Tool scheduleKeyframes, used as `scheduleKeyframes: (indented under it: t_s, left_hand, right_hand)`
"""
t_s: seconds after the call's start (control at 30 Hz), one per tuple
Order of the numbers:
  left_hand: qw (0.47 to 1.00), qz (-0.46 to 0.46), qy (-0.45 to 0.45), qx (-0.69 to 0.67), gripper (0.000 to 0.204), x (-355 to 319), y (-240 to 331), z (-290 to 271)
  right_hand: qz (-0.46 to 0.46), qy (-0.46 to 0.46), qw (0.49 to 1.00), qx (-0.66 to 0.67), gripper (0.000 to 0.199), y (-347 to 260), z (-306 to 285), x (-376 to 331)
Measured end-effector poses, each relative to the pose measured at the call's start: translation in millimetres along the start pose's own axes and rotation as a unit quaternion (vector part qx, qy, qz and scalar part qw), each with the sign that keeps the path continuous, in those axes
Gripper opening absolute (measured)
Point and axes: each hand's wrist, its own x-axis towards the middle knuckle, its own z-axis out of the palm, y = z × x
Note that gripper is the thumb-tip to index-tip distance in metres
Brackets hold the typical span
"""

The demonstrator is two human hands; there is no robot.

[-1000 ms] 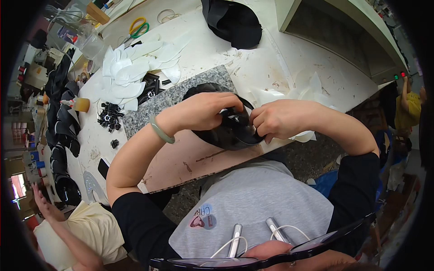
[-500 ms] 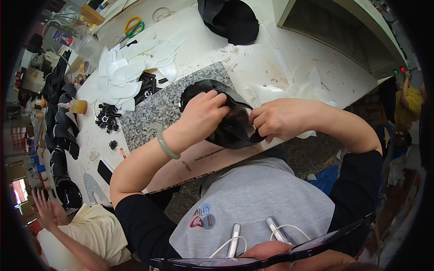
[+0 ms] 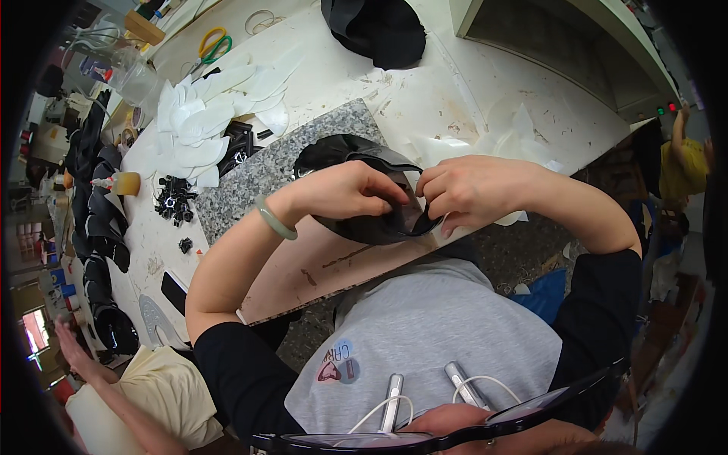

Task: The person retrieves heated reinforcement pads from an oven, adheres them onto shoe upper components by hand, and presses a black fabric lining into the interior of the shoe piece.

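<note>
A shiny black leather shoe upper (image 3: 334, 152), curved into an open loop, lies between my hands near the front of the table. My left hand (image 3: 345, 189) reaches over it, thumb and fingers bent together at the inner lining; exactly what the fingertips pinch is partly hidden. With bent fingers, my right hand (image 3: 462, 189) grips the upper's right edge. Under the upper is a speckled grey stone slab (image 3: 250, 186). White curved stiffener pieces (image 3: 201, 114) are heaped beyond my left hand, and further pale sheets (image 3: 500, 144) lie past my right hand.
Another black upper (image 3: 375, 34) stands at the far edge. Scissors (image 3: 214, 49), small black parts (image 3: 176, 201), a glue bottle (image 3: 121, 183) and a phone (image 3: 174, 290) are on the left. A grey box (image 3: 561, 61) stands far right. A person in a cream shirt (image 3: 171, 394) is close at left.
My left hand has shifted from the upper's far-left rim down and right, its fingers now extended toward the inside. My right hand stays at the right edge. The view has moved slightly.
</note>
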Motion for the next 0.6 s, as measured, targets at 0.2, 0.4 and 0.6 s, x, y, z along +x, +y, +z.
scheduleKeyframes:
  t_s: [0.2,0.4,0.6]
  left_hand:
    - [0.996,-0.027,-0.059,0.061,0.025,7.1,-9.9,-13.0]
    - [0.989,-0.019,0.057,0.138,0.027,-4.8,-1.4,-18.9]
    - [0.989,-0.051,0.040,0.131,0.034,-7.8,-1.0,-21.5]
  right_hand:
    - [-0.010,0.029,0.997,-0.074,0.026,2.6,-1.6,-0.8]
    - [0.056,0.072,0.996,-0.004,0.024,20.7,-13.4,-8.8]
    - [0.179,0.035,0.982,0.049,0.018,23.9,-21.1,-4.5]
